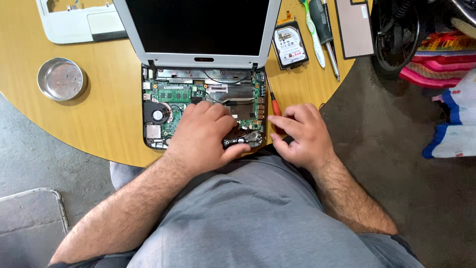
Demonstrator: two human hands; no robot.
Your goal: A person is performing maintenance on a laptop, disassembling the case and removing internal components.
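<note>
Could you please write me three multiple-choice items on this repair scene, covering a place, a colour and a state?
1. Where is the round metal dish?
A. On the wooden table, left of the opened grey laptop
B. On the floor
C. On the laptop screen

2. What colour is the handle of the screwdriver by the right hand?
A. Blue
B. Orange-red
C. White

3. What state is the laptop base in?
A. Closed
B. Wrapped
C. Uncovered, with the green circuit board exposed

Answers: 1 A, the dish sits on the table; 2 B, the handle shows orange-red; 3 C, the left hand rests on bare components.
</note>
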